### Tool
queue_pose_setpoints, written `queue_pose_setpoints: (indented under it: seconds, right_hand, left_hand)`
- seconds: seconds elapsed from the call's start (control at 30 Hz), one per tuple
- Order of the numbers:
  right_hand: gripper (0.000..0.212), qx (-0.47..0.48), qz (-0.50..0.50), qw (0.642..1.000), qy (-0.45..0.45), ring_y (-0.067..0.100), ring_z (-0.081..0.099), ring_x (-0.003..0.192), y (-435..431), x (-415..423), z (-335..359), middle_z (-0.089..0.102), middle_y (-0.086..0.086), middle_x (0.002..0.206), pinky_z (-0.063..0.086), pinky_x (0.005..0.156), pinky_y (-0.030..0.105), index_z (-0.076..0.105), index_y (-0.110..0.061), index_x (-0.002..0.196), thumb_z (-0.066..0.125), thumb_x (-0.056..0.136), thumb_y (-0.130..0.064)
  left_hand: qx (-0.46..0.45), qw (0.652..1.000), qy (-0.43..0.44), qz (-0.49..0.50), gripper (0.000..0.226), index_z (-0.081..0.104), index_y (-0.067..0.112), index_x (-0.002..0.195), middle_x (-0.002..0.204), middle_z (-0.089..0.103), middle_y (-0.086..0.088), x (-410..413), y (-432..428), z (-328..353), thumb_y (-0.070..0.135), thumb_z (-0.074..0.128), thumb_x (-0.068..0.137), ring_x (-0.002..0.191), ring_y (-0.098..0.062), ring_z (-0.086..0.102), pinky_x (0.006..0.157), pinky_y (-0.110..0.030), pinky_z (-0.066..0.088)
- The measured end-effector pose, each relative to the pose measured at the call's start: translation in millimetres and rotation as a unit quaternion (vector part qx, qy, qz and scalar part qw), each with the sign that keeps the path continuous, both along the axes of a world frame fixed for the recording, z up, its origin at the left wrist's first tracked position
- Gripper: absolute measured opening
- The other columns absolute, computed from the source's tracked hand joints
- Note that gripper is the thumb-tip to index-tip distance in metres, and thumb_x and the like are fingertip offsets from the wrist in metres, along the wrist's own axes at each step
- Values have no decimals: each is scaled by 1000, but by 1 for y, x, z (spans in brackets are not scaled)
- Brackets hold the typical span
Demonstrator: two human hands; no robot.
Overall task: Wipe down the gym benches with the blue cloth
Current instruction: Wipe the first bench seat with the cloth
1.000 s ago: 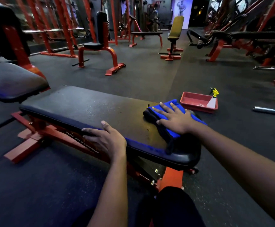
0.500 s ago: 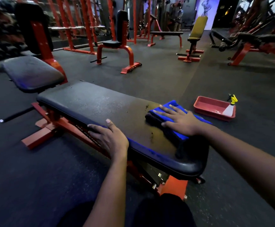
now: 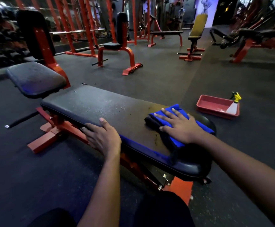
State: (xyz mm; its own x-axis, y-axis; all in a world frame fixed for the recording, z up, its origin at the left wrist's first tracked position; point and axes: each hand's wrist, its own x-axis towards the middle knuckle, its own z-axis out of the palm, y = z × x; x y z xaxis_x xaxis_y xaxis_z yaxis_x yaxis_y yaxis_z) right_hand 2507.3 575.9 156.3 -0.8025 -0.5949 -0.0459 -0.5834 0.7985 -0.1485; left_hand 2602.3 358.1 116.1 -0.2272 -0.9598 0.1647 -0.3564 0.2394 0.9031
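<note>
Gym: benches [image 3: 110, 110], red racks [image 3: 77, 27].

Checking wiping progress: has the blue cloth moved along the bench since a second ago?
No, not noticeably: the blue cloth still lies at the bench pad's right end, its left edge beside the same dark smudge.
</note>
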Motion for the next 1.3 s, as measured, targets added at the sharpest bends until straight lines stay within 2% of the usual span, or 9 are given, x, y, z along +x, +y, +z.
queue_pose_setpoints:
  seconds: [0.17,0.27,0.37,0.53,0.67,0.87,1.03,1.2,1.3]
  right_hand:
    - [58,-8,-140,990,-23,20,-5,154,-24,-21,11,-3,-13,166,3,116,66,7,-51,154,25,99,-54]
    - [60,-8,-139,990,-14,22,-6,153,-34,8,7,-6,-10,166,0,117,66,5,-50,154,24,99,-58]
    - [60,-7,-113,994,14,19,-7,153,-22,49,0,-7,-13,166,1,117,63,3,-54,153,25,98,-63]
    - [59,-12,-193,981,-12,16,-8,153,-22,49,5,-6,-16,165,2,115,67,6,-56,152,27,97,-62]
    - [62,-19,-269,963,-5,22,-6,153,-53,61,6,-5,-10,166,2,113,71,6,-47,155,23,97,-62]
    - [60,-5,-210,976,49,15,-2,153,-53,115,-2,-3,-17,165,7,117,63,4,-57,151,25,96,-67]
    - [62,-13,-332,943,17,23,-2,153,-80,97,4,-3,-11,166,6,114,69,10,-48,155,24,96,-63]
    - [61,3,-241,965,101,20,0,153,-104,132,-13,0,-15,166,11,115,64,7,-51,153,21,96,-68]
    - [59,1,-246,966,76,18,0,153,-97,112,-6,1,-17,165,17,112,64,6,-57,151,20,95,-69]
  left_hand:
    - [-147,986,-6,-74,64,18,1,154,162,14,-18,8,-56,-2,40,30,105,150,-30,12,120,-37,6]
    - [-242,954,-23,-175,66,18,8,155,164,12,-8,13,-78,-21,47,17,102,151,-19,5,123,-36,-1]
    - [-305,924,-8,-231,59,32,13,152,161,26,-4,9,-83,-38,40,18,102,150,-19,15,123,-45,1]
    - [-303,926,58,-219,51,51,15,141,152,42,-6,5,-82,-41,31,25,100,146,-24,27,122,-45,2]
    - [-308,920,63,-235,53,51,15,142,152,43,-6,9,-86,-44,30,24,99,145,-25,28,122,-41,-3]
    - [-316,910,98,-252,49,54,13,138,148,48,-7,13,-91,-45,26,29,98,141,-28,36,122,-41,-2]
    - [-311,905,91,-276,49,50,12,141,150,45,-2,15,-97,-48,28,27,101,144,-23,33,123,-44,1]
    - [-305,904,96,-283,48,51,11,140,149,45,-2,14,-99,-50,26,28,100,144,-22,32,123,-44,0]
    - [-299,905,99,-285,48,52,11,139,149,46,-2,14,-98,-50,26,27,101,145,-22,31,123,-45,0]
